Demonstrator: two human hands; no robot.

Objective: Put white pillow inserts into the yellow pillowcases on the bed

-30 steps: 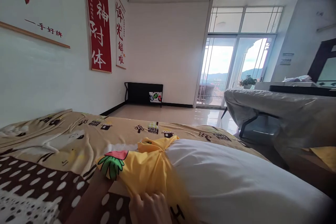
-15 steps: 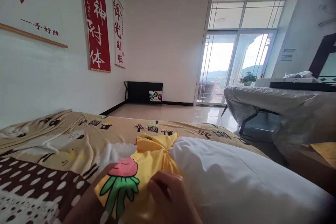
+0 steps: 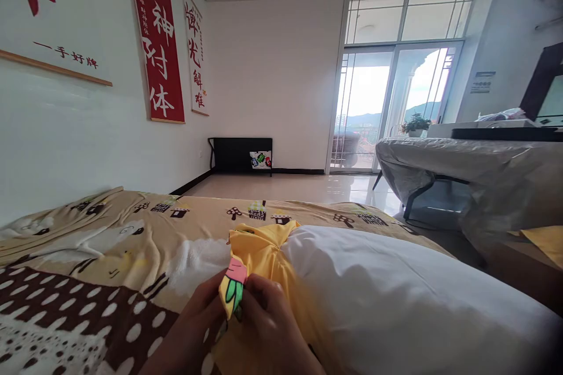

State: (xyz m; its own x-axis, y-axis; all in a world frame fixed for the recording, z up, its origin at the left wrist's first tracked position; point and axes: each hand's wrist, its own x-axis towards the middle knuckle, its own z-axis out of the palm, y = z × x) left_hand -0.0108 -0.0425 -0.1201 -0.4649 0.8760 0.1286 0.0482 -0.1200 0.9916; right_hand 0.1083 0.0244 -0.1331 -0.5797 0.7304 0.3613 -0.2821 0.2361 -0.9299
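yellow cloth (image 3: pixel 264 249) bunches at its edge between fingers (image 3: pixel 264 288), blanket (image 3: pixel 165 231) spreading leftward.

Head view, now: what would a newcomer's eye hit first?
Probably the bright yellow cloth at bottom centre, its pink-and-green printed part held between the left hand and right hand. Next, the big white pillow filling the lower right. Then the red scroll at upper left and the bright glass door at upper right.
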